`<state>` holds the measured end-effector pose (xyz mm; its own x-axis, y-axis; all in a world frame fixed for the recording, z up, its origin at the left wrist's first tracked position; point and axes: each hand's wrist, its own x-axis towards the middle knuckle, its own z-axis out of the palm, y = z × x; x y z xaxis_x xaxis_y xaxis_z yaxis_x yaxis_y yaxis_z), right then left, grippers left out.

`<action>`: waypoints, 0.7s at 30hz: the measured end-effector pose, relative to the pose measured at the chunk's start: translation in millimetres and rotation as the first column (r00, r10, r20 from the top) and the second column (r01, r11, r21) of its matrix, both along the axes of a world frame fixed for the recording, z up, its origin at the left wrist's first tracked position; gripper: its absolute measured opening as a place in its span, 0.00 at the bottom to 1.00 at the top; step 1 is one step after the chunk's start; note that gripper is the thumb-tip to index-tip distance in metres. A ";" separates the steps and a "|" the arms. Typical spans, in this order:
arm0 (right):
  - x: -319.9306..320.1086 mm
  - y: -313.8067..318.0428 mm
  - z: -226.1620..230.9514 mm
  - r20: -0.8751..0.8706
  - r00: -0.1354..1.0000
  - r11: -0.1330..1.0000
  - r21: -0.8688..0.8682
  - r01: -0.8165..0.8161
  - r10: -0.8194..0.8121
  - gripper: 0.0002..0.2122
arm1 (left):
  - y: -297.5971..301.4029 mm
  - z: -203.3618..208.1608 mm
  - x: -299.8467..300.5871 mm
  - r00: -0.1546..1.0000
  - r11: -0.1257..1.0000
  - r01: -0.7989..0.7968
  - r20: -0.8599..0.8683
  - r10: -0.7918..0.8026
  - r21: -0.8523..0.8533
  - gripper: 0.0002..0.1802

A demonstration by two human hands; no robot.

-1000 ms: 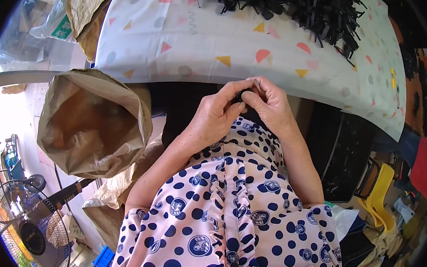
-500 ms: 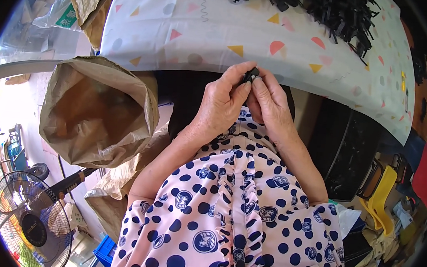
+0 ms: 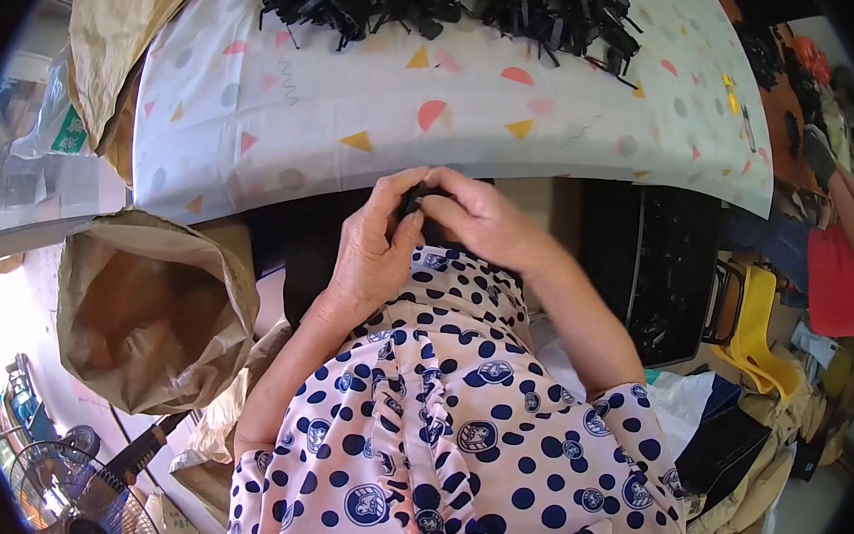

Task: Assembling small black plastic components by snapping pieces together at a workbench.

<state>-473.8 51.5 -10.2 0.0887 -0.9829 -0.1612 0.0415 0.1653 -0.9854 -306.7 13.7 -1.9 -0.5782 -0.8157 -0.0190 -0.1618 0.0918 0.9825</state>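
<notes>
My left hand (image 3: 368, 245) is closed, its thumb and fingers pinching a small black piece (image 3: 411, 204) just off the near edge of the table. From the other side my right hand (image 3: 483, 221) is closed on the same piece, thumb and fingertips meeting my left. Most of the piece is hidden by my fingers, so its exact kind does not show. Across the far part of the table (image 3: 307, 137), on a white cover patterned with coloured shapes, lies a heap of small black strip-like pieces (image 3: 437, 7).
Left of me stands an open brown paper sack (image 3: 239, 292), with a fan (image 3: 78, 491) below it. A black crate (image 3: 675, 277) and a yellow chair (image 3: 757, 343) are at my right. Beyond them another person's arm (image 3: 849, 215) and red clothing (image 3: 840, 285) show.
The view has shifted, bringing more of the black heap and the other person into sight. My hands still hold the small piece; my right hand has turned more across it.
</notes>
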 end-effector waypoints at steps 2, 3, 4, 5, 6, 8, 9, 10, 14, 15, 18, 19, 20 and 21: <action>-39.6 0.3 4.4 -0.379 0.925 0.998 -0.057 -0.021 -0.002 0.12 | 2.0 0.5 -0.4 0.998 0.979 0.026 -0.063 -0.013 0.204 0.22; -63.4 -2.8 15.9 -0.496 0.865 0.997 -0.032 0.069 -0.076 0.13 | 1.1 2.4 -0.3 0.992 0.916 0.060 -0.127 -0.010 0.396 0.21; -87.5 -5.5 26.9 -0.627 0.742 0.968 -0.088 0.235 -0.237 0.13 | -2.4 8.0 1.9 0.992 0.871 0.098 -0.115 -0.048 0.481 0.17; -113.7 -8.6 32.4 -0.731 0.567 0.906 -0.171 0.386 -0.380 0.14 | -3.4 5.7 1.8 0.991 0.872 0.107 -0.119 -0.056 0.477 0.17; -148.8 -10.0 20.6 -0.812 0.381 0.873 -0.289 0.394 -0.441 0.13 | -1.4 2.0 2.9 0.988 0.821 0.123 -0.144 -0.050 0.557 0.15; -192.8 -14.8 7.8 -0.852 0.183 0.835 -0.401 0.376 -0.491 0.13 | 0.5 -5.9 2.7 0.985 0.747 0.136 -0.167 -0.034 0.651 0.12; -202.4 -16.9 8.7 -0.907 0.056 0.859 -0.374 0.351 -0.418 0.12 | 0.7 -6.5 2.7 0.986 0.747 0.133 -0.165 -0.032 0.652 0.12; -209.3 -19.0 8.8 -0.939 -0.074 0.880 -0.342 0.330 -0.336 0.12 | 0.4 -7.0 2.5 0.982 0.737 0.165 -0.179 -0.061 0.656 0.12; -219.4 -23.7 1.9 -0.951 -0.058 0.894 -0.305 0.327 -0.303 0.10 | -0.1 3.2 -0.4 0.974 0.683 0.216 -0.200 -0.104 0.698 0.12; -217.2 -25.4 -0.2 -0.939 -0.028 0.894 -0.335 0.297 -0.343 0.09 | -0.5 1.9 0.8 0.975 0.654 0.212 -0.197 -0.099 0.726 0.13; -208.3 -27.7 -0.2 -0.902 0.193 0.902 -0.325 0.283 -0.386 0.08 | -1.8 -10.7 7.2 0.960 0.578 0.240 -0.281 -0.020 0.780 0.07; -203.1 -27.3 1.7 -0.845 0.366 0.909 -0.288 0.301 -0.389 0.07 | -1.4 -12.8 9.4 0.952 0.575 0.251 -0.307 0.000 0.779 0.05; -195.3 -26.3 2.7 -0.847 0.375 0.916 -0.282 0.287 -0.378 0.07 | -1.2 -12.7 10.2 0.951 0.568 0.247 -0.308 0.012 0.785 0.07; -185.4 -23.4 5.5 -0.785 0.509 0.930 -0.239 0.279 -0.354 0.07 | -2.1 -13.3 10.9 0.951 0.567 0.238 -0.307 0.027 0.788 0.07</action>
<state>-659.2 28.1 -4.7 -0.3604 -0.9300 0.0729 -0.7355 0.2352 -0.6354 -295.8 11.7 -15.2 -0.7482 -0.4629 -0.4753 0.0606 -0.7611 0.6458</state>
